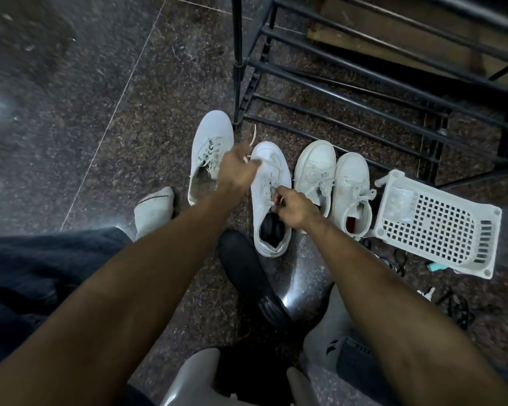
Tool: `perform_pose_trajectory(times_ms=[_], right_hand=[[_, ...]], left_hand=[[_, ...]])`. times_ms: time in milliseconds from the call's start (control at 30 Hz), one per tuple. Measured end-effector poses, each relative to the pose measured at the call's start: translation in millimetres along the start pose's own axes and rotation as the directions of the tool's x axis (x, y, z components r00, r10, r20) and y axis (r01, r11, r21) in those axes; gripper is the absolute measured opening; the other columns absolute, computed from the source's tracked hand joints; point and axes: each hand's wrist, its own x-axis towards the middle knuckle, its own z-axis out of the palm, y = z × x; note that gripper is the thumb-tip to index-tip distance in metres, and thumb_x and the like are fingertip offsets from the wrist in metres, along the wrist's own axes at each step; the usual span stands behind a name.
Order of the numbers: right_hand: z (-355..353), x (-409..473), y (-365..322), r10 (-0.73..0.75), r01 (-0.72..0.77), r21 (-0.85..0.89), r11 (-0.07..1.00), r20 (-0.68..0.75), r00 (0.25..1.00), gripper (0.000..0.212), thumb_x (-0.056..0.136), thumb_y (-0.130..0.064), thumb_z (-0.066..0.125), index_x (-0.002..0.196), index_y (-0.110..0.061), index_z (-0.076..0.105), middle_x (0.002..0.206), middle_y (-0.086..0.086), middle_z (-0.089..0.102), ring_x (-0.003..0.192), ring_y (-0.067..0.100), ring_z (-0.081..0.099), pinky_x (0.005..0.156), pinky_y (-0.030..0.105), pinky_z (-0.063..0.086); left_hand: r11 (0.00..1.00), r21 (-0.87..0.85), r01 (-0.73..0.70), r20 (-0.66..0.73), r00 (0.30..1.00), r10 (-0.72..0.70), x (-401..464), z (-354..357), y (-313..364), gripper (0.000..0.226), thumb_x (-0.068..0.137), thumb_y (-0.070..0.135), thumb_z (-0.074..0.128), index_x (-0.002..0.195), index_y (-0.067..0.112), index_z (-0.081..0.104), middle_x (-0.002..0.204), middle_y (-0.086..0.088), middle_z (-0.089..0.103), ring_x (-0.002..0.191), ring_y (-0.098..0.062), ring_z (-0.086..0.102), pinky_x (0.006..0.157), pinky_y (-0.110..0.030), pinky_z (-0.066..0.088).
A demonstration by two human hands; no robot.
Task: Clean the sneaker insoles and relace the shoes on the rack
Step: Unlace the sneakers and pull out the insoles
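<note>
Several white sneakers stand in a row on the dark floor in front of a black shoe rack (364,71). My hands work on the second sneaker (272,183), which has a dark insole inside its heel. My left hand (236,168) pinches a white lace (252,139) and holds it up over the toe. My right hand (294,205) grips the lace at the eyelets near the tongue. The leftmost sneaker (208,148) is partly laced. Two laced sneakers (316,168) (353,191) stand to the right. A black insole (241,265) lies on the floor below.
A white perforated plastic basket (440,227) lies tipped at the right, with dark cords on the floor under it. My feet in grey socks (154,209) rest at left and lower right. A pale stool edge (194,376) shows at the bottom.
</note>
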Motion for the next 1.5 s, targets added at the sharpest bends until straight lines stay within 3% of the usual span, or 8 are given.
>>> perform_pose_trajectory(times_ms=[100, 367, 767, 900, 1067, 1200, 1367, 1500], right_hand=[[6, 1, 4, 0.015, -0.012, 0.135, 0.991, -0.024, 1.0, 0.032, 0.084, -0.011, 0.052, 0.072, -0.04, 0.047, 0.081, -0.003, 0.063, 0.08, 0.03, 0.063, 0.081, 0.052, 0.054], [13, -3, 9, -0.022, 0.033, 0.136, 0.99, -0.082, 0.996, 0.017, 0.089, -0.011, 0.051, 0.084, -0.026, 0.049, 0.072, -0.007, 0.06, 0.065, 0.022, 0.059, 0.075, 0.047, 0.055], [-5, -5, -9, 0.104, -0.107, 0.08, 0.991, 0.036, 0.994, 0.01, 0.091, -0.022, 0.053, 0.082, -0.02, 0.049, 0.068, 0.005, 0.065, 0.052, 0.025, 0.066, 0.055, 0.038, 0.057], [-9, -14, -8, 0.259, -0.238, 0.76, 0.605, 0.095, 0.961, 0.009, 0.093, -0.01, 0.056, 0.087, -0.014, 0.052, 0.061, 0.007, 0.058, 0.037, 0.013, 0.044, 0.054, 0.038, 0.057], [-28, -18, -6, 0.26, -0.244, 0.948, 0.204, 0.187, 0.947, 0.008, 0.1, -0.01, 0.043, 0.103, -0.013, 0.05, 0.061, 0.004, 0.062, 0.035, 0.007, 0.036, 0.052, 0.034, 0.057], [-52, -16, -13, 0.297, -0.138, 0.983, 0.118, 0.098, 0.95, 0.017, 0.099, -0.012, 0.037, 0.103, -0.012, 0.053, 0.065, 0.004, 0.058, 0.037, 0.008, 0.036, 0.055, 0.033, 0.056], [-75, -9, -16, 0.318, -0.067, 0.931, 0.359, -0.054, 0.947, 0.01, 0.098, -0.017, 0.045, 0.102, -0.015, 0.054, 0.075, 0.01, 0.065, 0.043, 0.015, 0.047, 0.062, 0.04, 0.059], [-57, -8, -8, 0.274, -0.162, 0.47, 0.867, -0.18, 0.945, 0.034, 0.09, -0.026, 0.056, 0.123, -0.025, 0.047, 0.088, 0.009, 0.07, 0.054, 0.023, 0.062, 0.06, 0.041, 0.058]], left_hand=[[0.924, 0.377, -0.059, 0.175, 0.984, -0.009, -19, 7, -29, 0.034, 0.08, 0.009, 0.063, 0.112, 0.021, 0.063, 0.105, -0.006, 0.063, 0.081, -0.02, 0.063, 0.072, -0.029, 0.052], [0.772, 0.591, -0.236, 0.244, 0.964, 0.108, -40, 22, -52, 0.02, 0.086, 0.018, 0.056, 0.104, 0.025, 0.063, 0.105, -0.005, 0.067, 0.097, -0.028, 0.063, 0.073, -0.033, 0.045], [0.941, 0.335, 0.041, 0.075, 0.995, -0.07, -33, 29, -59, 0.011, 0.09, 0.016, 0.053, 0.093, 0.027, 0.05, 0.099, -0.002, 0.066, 0.09, -0.023, 0.061, 0.077, -0.032, 0.048], [0.977, -0.059, 0.205, 0.001, 0.979, -0.205, -30, 37, -48, 0.02, 0.083, 0.002, 0.054, 0.084, 0.022, 0.051, 0.094, -0.007, 0.067, 0.09, -0.024, 0.062, 0.081, -0.035, 0.051], [0.847, -0.463, 0.262, 0.028, 0.959, -0.281, -27, 27, -23, 0.017, 0.088, 0.0, 0.052, 0.09, 0.017, 0.055, 0.069, -0.003, 0.061, 0.063, -0.014, 0.058, 0.064, -0.028, 0.045], [0.762, -0.619, 0.188, -0.09, 0.948, -0.306, -14, -2, -9, 0.016, 0.087, -0.003, 0.051, 0.088, 0.012, 0.054, 0.064, -0.002, 0.054, 0.044, -0.014, 0.047, 0.044, -0.023, 0.043], [0.85, -0.514, 0.111, -0.247, 0.93, -0.271, 7, -24, -3, 0.005, 0.089, 0.008, 0.058, 0.093, 0.009, 0.059, 0.061, -0.004, 0.054, 0.035, -0.014, 0.046, 0.042, -0.024, 0.042], [0.949, 0.313, 0.045, -0.152, 0.988, 0.003, -9, -20, -10, 0.03, 0.083, 0.025, 0.06, 0.113, 0.024, 0.062, 0.11, -0.004, 0.059, 0.087, -0.021, 0.061, 0.086, -0.036, 0.05]])
